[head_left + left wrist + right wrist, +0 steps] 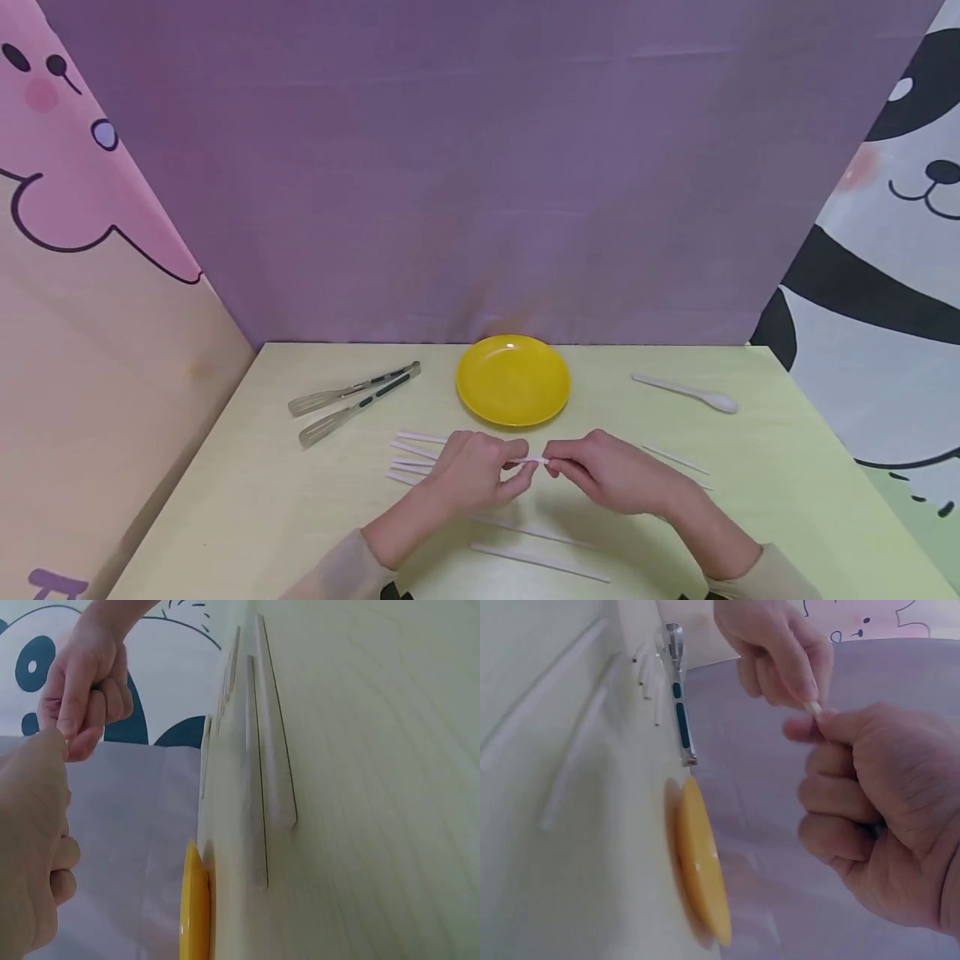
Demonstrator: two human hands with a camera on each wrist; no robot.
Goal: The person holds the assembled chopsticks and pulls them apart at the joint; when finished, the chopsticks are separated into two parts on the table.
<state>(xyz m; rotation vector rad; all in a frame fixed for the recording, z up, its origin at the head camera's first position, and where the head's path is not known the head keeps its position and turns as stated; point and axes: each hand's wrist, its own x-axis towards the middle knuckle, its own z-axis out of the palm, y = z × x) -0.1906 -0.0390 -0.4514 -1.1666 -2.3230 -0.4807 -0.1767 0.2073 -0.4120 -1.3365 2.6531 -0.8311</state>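
Above the table, both hands come together over a thin white stick (534, 460), most of it hidden by the fingers. My left hand (480, 467) pinches it between thumb and forefinger from the left. From the right, my right hand (611, 471) pinches the other end with thumb and forefinger. A small pale part of the stick (813, 708) shows between the fingertips in the right wrist view. Below the hands, two pale chopsticks (540, 563) lie side by side on the table. Several more chopsticks (408, 446) lie partly behind the left hand.
A yellow plate (513, 381) stands at the back middle of the table. Metal tongs (356, 402) lie spread at the back left, and a pale spoon (686, 392) at the back right. More thin chopsticks (675, 458) lie beyond the right forearm.
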